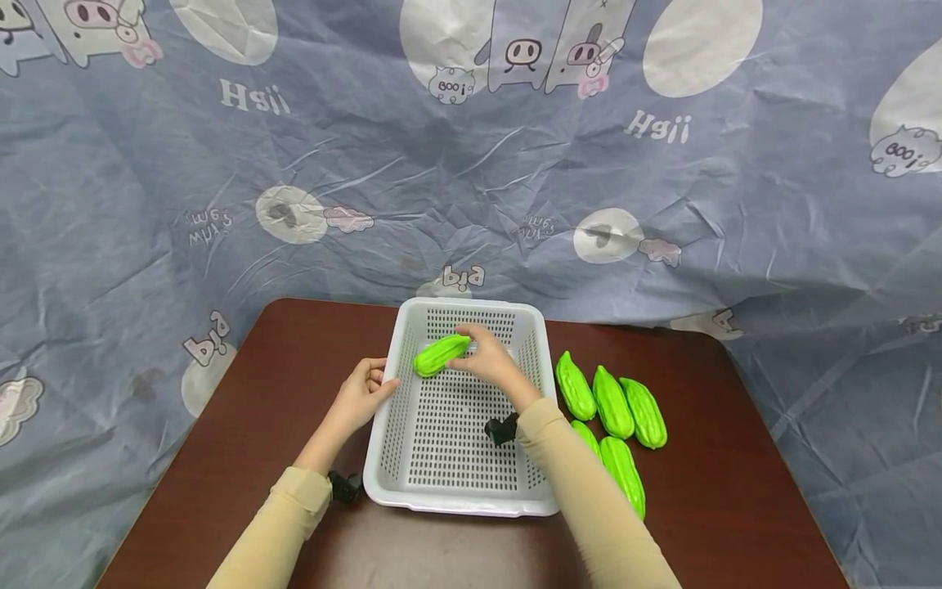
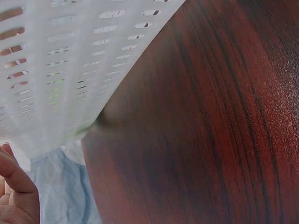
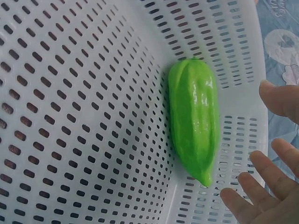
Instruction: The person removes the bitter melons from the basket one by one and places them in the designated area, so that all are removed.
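Note:
A white plastic basket [image 1: 459, 505] with slotted walls stands on the table. Inside, a bright green bitter melon [image 1: 440, 355] lies near the far left; in the right wrist view the melon [image 3: 194, 119] rests against the slotted wall. My right hand [image 1: 486, 358] is over the basket by the melon's pointed end. Its fingers [image 3: 261, 179] and thumb are spread, with a gap between them and the melon. At the basket's left rim, my left hand [image 1: 362, 393] grips the edge with thumb and curled fingers; only part of that hand [image 2: 17, 191] shows in the left wrist view.
Several more green bitter melons [image 1: 612, 402] lie on the table to the right of the basket, one partly behind the right sleeve [image 1: 589, 499]. The dark red-brown table [image 1: 736, 491] ends at a printed blue-grey cloth [image 1: 456, 204] hung behind it.

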{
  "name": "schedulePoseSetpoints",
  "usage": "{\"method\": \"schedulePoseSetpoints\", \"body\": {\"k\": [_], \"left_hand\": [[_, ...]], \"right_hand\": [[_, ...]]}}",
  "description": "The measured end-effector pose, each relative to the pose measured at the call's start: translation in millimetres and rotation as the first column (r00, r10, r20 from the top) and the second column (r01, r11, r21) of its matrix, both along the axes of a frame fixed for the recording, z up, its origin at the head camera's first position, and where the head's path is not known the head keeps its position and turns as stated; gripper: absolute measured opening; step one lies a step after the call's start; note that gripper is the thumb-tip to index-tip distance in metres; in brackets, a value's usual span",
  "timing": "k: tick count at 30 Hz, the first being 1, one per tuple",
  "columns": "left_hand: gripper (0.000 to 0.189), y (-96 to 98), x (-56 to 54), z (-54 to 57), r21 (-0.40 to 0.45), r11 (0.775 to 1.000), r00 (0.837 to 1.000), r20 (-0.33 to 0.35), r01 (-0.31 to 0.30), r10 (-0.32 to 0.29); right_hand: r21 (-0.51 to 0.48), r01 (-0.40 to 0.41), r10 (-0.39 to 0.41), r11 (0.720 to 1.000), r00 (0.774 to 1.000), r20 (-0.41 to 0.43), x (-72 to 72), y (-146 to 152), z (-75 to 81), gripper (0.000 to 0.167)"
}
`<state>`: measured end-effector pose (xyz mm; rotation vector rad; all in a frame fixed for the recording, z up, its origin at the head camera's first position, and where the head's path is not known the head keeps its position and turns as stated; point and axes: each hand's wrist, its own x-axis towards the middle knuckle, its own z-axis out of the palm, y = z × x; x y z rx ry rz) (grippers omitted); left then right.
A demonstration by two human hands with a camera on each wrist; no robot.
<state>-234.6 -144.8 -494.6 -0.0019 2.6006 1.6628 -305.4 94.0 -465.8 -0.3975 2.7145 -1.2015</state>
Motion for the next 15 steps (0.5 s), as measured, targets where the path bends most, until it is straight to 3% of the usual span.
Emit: {"method": "schedulePoseSetpoints", "body": {"k": [15], "left_hand": [[0.05,-0.8,-0.3,-1.6,-0.019,1.0,1.0,-0.002,0.003,-0.003]], "right_hand": [[0.157,-0.029,0.038,0.987,0.998,-0.058,-7.6,-10,-10.7,0.074]]}}
